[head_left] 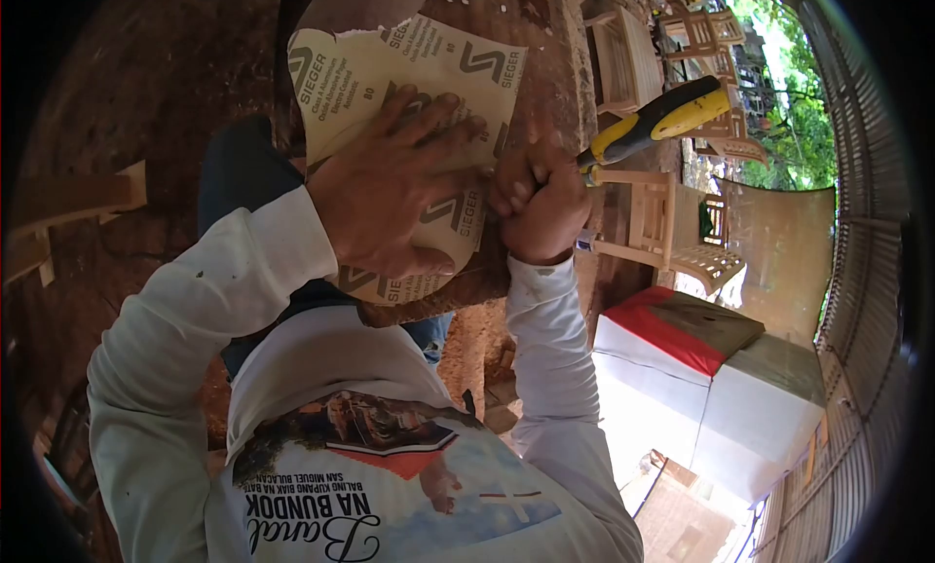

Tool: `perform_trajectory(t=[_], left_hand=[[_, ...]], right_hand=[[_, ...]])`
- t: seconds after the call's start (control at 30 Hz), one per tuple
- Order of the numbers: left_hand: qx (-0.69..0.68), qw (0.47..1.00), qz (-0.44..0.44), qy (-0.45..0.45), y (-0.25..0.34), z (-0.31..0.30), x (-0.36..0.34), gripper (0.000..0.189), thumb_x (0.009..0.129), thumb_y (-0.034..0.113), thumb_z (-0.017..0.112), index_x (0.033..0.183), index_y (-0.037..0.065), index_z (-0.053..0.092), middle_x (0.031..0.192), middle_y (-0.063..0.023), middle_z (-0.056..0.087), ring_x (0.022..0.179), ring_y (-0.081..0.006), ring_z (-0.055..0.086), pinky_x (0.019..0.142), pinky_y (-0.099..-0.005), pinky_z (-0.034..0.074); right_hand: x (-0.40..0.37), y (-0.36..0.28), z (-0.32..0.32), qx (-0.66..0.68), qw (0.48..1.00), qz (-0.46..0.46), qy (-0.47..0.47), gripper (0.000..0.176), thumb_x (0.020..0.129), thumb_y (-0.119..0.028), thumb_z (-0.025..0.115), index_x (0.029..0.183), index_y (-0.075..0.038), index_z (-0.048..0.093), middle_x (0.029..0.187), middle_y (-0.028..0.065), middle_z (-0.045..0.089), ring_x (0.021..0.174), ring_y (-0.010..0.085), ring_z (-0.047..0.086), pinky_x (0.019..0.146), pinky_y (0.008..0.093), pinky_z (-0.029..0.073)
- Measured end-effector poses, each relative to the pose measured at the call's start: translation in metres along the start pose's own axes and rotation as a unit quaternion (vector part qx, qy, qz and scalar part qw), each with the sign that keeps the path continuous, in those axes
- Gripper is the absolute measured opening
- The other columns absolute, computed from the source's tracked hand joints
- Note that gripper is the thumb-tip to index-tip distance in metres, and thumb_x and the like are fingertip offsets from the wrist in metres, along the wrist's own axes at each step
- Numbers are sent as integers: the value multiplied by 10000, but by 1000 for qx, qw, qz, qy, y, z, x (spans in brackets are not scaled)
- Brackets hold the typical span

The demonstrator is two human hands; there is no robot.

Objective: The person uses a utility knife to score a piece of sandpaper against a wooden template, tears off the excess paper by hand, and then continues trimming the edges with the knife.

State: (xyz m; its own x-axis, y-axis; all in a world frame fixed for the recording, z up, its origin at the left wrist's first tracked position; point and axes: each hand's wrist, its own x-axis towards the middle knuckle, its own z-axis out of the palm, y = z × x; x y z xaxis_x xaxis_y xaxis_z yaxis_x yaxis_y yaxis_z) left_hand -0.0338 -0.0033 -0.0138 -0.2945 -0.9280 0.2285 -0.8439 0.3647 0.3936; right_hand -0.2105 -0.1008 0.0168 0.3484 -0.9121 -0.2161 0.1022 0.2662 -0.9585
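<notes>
A sheet of sandpaper (409, 66), pale backing up with SIEGER and 80 printed on it, lies on the worn wooden bench (545, 86). My left hand (394, 188) rests flat across it, fingers spread. At the sheet's right edge my right hand (541, 198) is closed in a fist around the lower part of a chisel (657, 120). The chisel's thick yellow-and-black handle sticks out past the knuckles, and its blade is hidden in the fist. The far edge of the sheet is ragged, beside a plain brownish piece (360, 0).
Unfinished wooden chairs (648, 217) stand beyond the bench on the right, with more wooden furniture (623, 61) behind. Large white boxes (672, 388) with a red-and-brown cover are at lower right. A wooden frame piece (88, 193) is at left over the dirt floor.
</notes>
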Motion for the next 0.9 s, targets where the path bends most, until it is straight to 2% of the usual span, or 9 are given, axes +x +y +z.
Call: perform_trajectory(t=[0.07, 0.17, 0.3, 0.43, 0.63, 0.7, 0.73, 0.8, 0.9], left_hand=[[1, 1000, -1, 0, 0, 1, 0, 843, 792, 665, 774, 1499, 239, 602, 1682, -172, 388, 1607, -420, 239, 1310, -643, 138], [3, 1000, -1, 1, -1, 3, 0, 834, 798, 661, 769, 1497, 236, 607, 1688, -172, 381, 1609, -417, 234, 1312, -641, 130], [0, 1000, 4, 13, -2, 4, -1, 821, 798, 664, 764, 1479, 226, 630, 1691, -173, 378, 1610, -413, 229, 1313, -640, 123], [0, 1000, 2, 15, -3, 4, -1, 787, 816, 661, 746, 1462, 223, 650, 1694, -155, 381, 1611, -400, 235, 1315, -632, 122], [7, 1000, -11, 28, -2, 6, -1, 733, 828, 643, 742, 1445, 255, 667, 1693, -134, 387, 1610, -379, 249, 1311, -638, 120], [9, 999, -17, 30, -2, 7, -2, 731, 819, 640, 752, 1441, 264, 670, 1690, -133, 389, 1608, -378, 254, 1305, -656, 116], [10, 999, -16, 28, -3, 7, -2, 736, 814, 638, 758, 1442, 264, 669, 1689, -132, 390, 1607, -377, 255, 1301, -665, 114], [11, 1000, -17, 24, -3, 5, -2, 747, 803, 635, 769, 1443, 263, 667, 1688, -130, 391, 1606, -376, 258, 1294, -684, 111], [14, 999, -25, 25, -2, 6, -2, 777, 785, 631, 786, 1461, 271, 650, 1689, -120, 390, 1607, -374, 257, 1287, -699, 110]], right_hand=[[-1, 2, 0, -44, 999, -29, -8, 373, 1079, -285, 447, 752, -118, 382, 579, -3, 341, 468, 121, 291, 448, 299, 290], [-2, 8, -5, -36, 998, -41, -13, 303, 1069, -184, 484, 790, -68, 474, 597, 8, 414, 469, 136, 358, 451, 305, 331], [-4, 13, 5, -120, 988, -92, 23, 403, 1057, -345, 604, 740, -120, 497, 586, -7, 447, 468, 108, 408, 440, 287, 297], [-4, 9, 9, -102, 992, -65, 35, 370, 1048, -328, 616, 754, -126, 517, 596, -18, 450, 481, 91, 405, 455, 273, 285], [-5, 15, 10, -120, 987, -95, 38, 348, 1046, -303, 608, 764, -114, 536, 608, -16, 460, 494, 86, 404, 459, 276, 285], [-2, 20, 0, -177, 975, -135, 17, 194, 1003, -189, 622, 847, -82, 578, 661, 16, 537, 536, 132, 492, 498, 304, 363], [2, 25, -13, -226, 960, -167, -7, 47, 958, -81, 641, 929, -54, 616, 711, 48, 612, 575, 180, 580, 536, 331, 440], [4, 32, -24, -288, 934, -210, -27, 96, 917, 31, 647, 998, -21, 648, 745, 76, 674, 593, 217, 647, 552, 354, 502], [4, 31, -20, -282, 934, -219, -18, 64, 924, 40, 617, 959, -12, 632, 705, 65, 639, 545, 186, 590, 493, 345, 460]])
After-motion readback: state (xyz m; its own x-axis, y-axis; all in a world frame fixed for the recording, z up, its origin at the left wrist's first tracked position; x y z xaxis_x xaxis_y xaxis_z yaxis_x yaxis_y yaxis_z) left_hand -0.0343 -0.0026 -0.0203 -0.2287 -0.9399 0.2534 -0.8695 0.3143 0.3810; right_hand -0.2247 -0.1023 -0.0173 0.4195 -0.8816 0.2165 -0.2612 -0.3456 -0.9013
